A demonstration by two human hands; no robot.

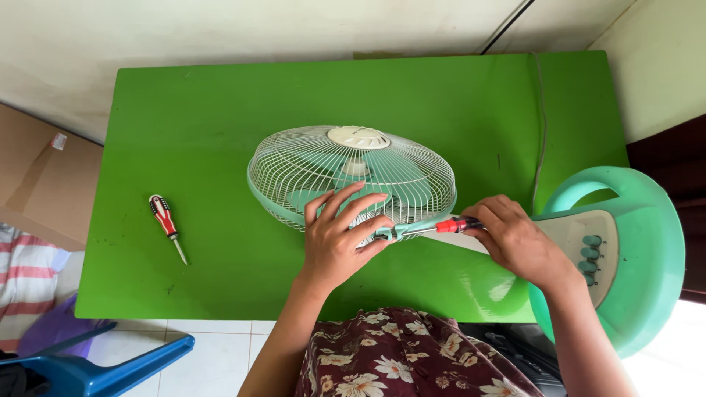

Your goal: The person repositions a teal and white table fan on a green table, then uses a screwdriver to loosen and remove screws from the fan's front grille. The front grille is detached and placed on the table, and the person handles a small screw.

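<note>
A pale green electric fan lies on its back on a green table (206,110), its wire cage (353,173) facing up. My left hand (340,235) rests on the near rim of the cage, fingers spread over the wires. My right hand (515,239) grips a screwdriver (441,226) with a red and black handle, its shaft pointing left at the cage's rim clip by my left fingers. The fan's round base (632,250) with a button panel hangs off the table's right edge.
A second red and black screwdriver (166,224) lies on the table's left part. The fan's cord (543,125) runs along the right side. A cardboard box (40,180) stands at the left, a blue plastic chair (95,367) at the lower left.
</note>
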